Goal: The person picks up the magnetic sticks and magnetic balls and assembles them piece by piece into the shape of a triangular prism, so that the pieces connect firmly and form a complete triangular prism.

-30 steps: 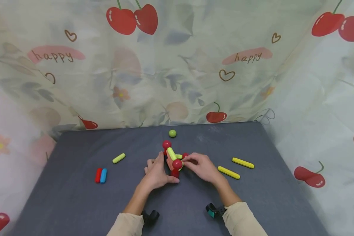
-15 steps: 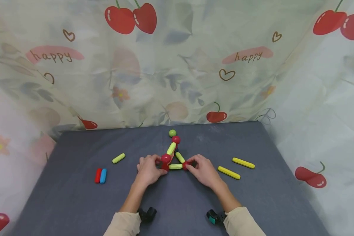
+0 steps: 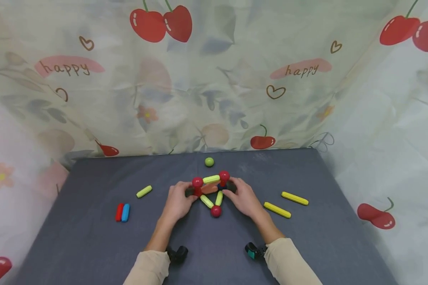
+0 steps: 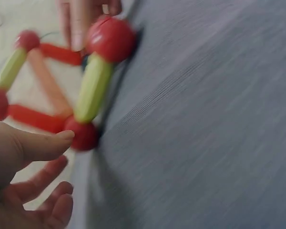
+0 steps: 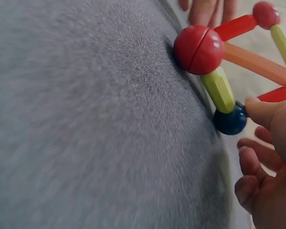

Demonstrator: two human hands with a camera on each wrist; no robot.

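A ball-and-stick construction of colored rods and balls stands mid-table in the head view. At its near corner sits a red ball (image 3: 216, 211), joined by two light-green rods to the lower corners. An orange rod (image 5: 257, 64) links those corners, and red rods rise to two upper red balls bridged by another light-green rod (image 3: 211, 179). My left hand (image 3: 178, 200) grips the lower left red ball (image 4: 82, 135), thumb on its side. With my right hand (image 3: 246, 198) I hold the lower right dark blue ball (image 5: 230, 118), thumb against it; some fingers are hidden.
On the left lie a short light-green rod (image 3: 144, 191), a red rod (image 3: 119, 212) and a blue rod (image 3: 125, 212). Two yellow rods (image 3: 277, 209) lie at right. A green ball (image 3: 209, 162) sits behind the construction. A printed cloth (image 3: 199, 99) hangs behind the table.
The construction has been turned on the table, so its single-ball corner swings from the right toward me. My right hand has shifted from that red ball to the dark blue one.
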